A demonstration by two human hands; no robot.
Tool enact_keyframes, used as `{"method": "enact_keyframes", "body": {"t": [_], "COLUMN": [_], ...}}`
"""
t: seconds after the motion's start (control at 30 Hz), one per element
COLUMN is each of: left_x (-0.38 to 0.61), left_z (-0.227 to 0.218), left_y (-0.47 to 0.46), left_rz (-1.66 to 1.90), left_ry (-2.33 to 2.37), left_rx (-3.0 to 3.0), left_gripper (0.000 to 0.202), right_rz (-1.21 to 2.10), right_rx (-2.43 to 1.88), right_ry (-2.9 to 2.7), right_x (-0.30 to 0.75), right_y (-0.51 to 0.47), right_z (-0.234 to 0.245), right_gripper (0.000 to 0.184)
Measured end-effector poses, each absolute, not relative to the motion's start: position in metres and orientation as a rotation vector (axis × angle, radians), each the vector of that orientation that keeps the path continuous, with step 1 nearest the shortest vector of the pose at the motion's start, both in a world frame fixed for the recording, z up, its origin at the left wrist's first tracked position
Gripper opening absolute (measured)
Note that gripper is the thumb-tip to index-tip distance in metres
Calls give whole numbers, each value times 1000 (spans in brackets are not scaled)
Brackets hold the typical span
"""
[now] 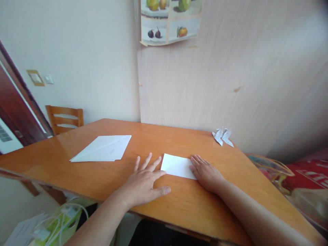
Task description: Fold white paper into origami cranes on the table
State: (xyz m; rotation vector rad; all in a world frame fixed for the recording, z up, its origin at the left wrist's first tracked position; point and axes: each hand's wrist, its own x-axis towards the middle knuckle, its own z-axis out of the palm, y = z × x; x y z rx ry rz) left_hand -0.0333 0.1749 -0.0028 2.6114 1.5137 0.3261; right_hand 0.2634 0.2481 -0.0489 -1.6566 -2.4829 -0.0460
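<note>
A small white rectangle of paper (176,165) lies flat on the wooden table in front of me. My left hand (146,182) is spread beside its left end, fingers apart, with a fingertip close to the paper's lower left corner; whether it touches cannot be made out. On the paper's right end rests my right hand (205,172), laid flat with its fingers stretched out and close together, covering that edge. Neither hand grips anything.
A stack of white paper sheets (105,148) lies to the left on the table (153,136). Folded paper shapes (222,136) stand at the back right, near the wall. A wooden chair (65,118) is beyond the left end. Red bags (307,176) sit off the right edge.
</note>
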Motion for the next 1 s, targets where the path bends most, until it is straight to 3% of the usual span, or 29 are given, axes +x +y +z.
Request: {"method": "enact_keyframes", "body": {"t": [0.37,0.47,0.67,1.0], "left_x": [-51,-46,-20,-13], "left_z": [-3,-1,2,-8], "left_y": [173,178,197,222], "left_rz": [326,340,500,453], "left_ry": [1566,1532,1399,1251], "left_rx": [2551,2536,2633,2693], "left_gripper": [65,58,24,22], "right_rz": [-37,-76,-96,170], "right_rx": [-1659,-1640,-1595,-1559], "right_ry": [-2469,-2482,-2500,-2367], "right_x": [265,267,271,274], "right_y": [250,252,257,253], "right_z": [-52,-56,-64,-53], "right_gripper": [61,61,61,62]}}
